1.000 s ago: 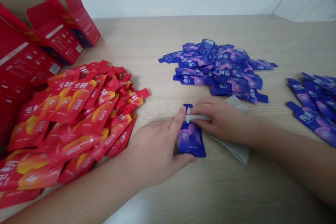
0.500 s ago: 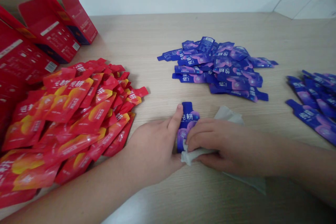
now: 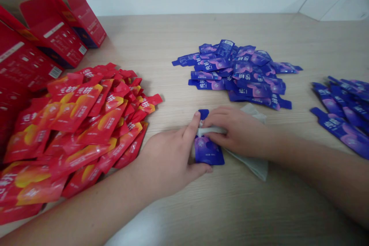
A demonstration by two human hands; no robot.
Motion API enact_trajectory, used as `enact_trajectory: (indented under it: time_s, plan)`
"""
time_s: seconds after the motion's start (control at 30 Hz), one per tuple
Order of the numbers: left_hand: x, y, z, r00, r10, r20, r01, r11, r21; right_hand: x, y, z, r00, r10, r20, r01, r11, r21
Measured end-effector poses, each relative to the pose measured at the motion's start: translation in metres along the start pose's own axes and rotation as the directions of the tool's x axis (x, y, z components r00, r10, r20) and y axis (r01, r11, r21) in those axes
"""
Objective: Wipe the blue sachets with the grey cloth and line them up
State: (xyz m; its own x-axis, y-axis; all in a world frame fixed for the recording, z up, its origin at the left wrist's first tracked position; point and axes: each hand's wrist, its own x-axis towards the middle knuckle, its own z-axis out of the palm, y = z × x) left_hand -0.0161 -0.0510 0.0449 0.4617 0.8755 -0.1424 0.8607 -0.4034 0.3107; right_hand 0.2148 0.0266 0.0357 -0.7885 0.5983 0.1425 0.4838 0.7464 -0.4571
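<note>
A blue-purple sachet (image 3: 208,151) lies flat on the table with its narrow spout end pointing away from me. My left hand (image 3: 170,157) steadies it along its left side, index finger near the spout end and thumb at the bottom edge. Pinched in my right hand (image 3: 239,130) is a white wipe (image 3: 255,163), which presses across the upper part of the sachet and covers its printed name. Beyond my hands lies a pile of similar blue-purple sachets (image 3: 245,75).
On the left, red-orange sachets (image 3: 95,123) are heaped in front of standing red boxes (image 3: 54,32) with raised flaps. More blue-purple sachets (image 3: 343,127) lie at the right edge. A clear, angular object (image 3: 323,4) stands at the back right.
My right hand has slid the wipe from the sachet's lower end up towards its spout, uncovering the lower part. The left thumb now shows at the bottom edge.
</note>
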Motion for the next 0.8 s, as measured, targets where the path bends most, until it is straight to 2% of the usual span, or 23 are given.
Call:
enact_trajectory:
  time_s: [0.13, 0.23, 0.33, 0.4, 0.47, 0.53, 0.67, 0.73, 0.8]
  plan:
    - [-0.003, -0.001, 0.008, 0.993, 0.028, -0.114, -0.024, 0.999, 0.032, 0.002, 0.012, 0.002, 0.971, 0.183, -0.152, -0.180, 0.983, 0.033]
    - [-0.004, 0.000, 0.012, 0.963, 0.164, -0.214, -0.154, 0.986, 0.063, 0.002, 0.014, 0.002, 0.908, 0.308, -0.283, -0.267, 0.948, 0.176]
    - [-0.001, 0.001, 0.012, 0.905, 0.390, -0.168, -0.388, 0.920, 0.046, 0.001, 0.015, 0.001, 0.837, 0.393, -0.381, -0.290, 0.909, 0.301]
    - [0.001, 0.002, 0.012, 0.884, 0.450, -0.126, -0.452, 0.892, 0.010, 0.001, 0.017, 0.001, 0.815, 0.410, -0.409, -0.276, 0.896, 0.348]
    - [0.001, 0.004, 0.012, 0.899, 0.419, -0.128, -0.417, 0.908, 0.039, 0.001, 0.020, 0.002, 0.805, 0.415, -0.424, -0.257, 0.888, 0.380]
    - [-0.002, 0.006, 0.012, 0.909, 0.389, -0.152, -0.369, 0.918, 0.142, 0.001, 0.022, 0.003, 0.789, 0.430, -0.439, -0.241, 0.874, 0.422]
    - [-0.009, 0.004, 0.012, 0.900, 0.353, -0.256, -0.269, 0.911, 0.313, 0.001, 0.027, 0.005, 0.751, 0.463, -0.471, -0.181, 0.830, 0.527]
    - [-0.010, 0.001, 0.011, 0.894, 0.285, -0.345, -0.205, 0.946, 0.251, 0.002, 0.027, 0.005, 0.746, 0.463, -0.479, -0.155, 0.820, 0.552]
    - [-0.006, -0.002, 0.011, 0.894, 0.207, -0.398, -0.185, 0.978, 0.093, 0.002, 0.027, 0.006, 0.746, 0.459, -0.483, -0.144, 0.819, 0.555]
